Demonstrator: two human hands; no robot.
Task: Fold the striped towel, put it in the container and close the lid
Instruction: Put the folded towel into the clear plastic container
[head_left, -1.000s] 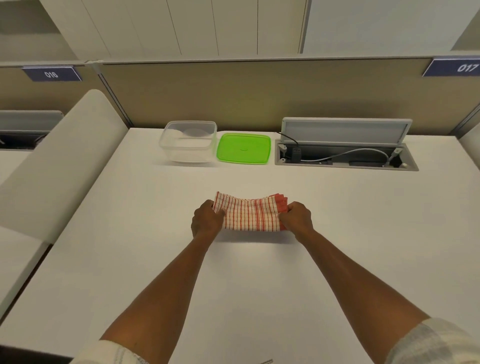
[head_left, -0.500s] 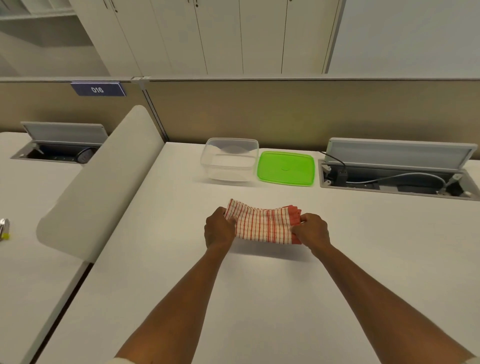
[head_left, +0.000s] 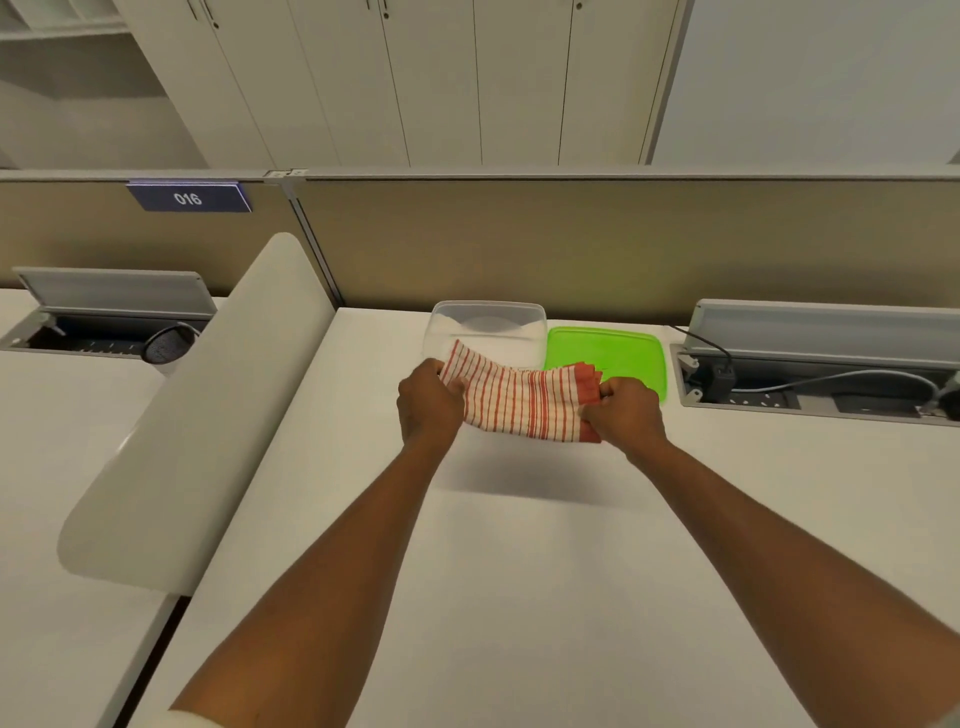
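folded red-and-white striped cloth towel held clear of the white desk, left hand and right hand each pinched shut on one short end, just in front of the open clear plastic container; the flat green plastic lid lies beside it. to place well: keep both ends pinched so the layers stay stacked, centre over the opening, lower flat

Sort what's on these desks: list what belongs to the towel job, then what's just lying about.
Part of the job:
striped towel, held folded between left hand and right hand
clear container, open
green lid, flat beside the container

Just there:
open cable tray with black plug and grey cable
016 sign
white divider panel
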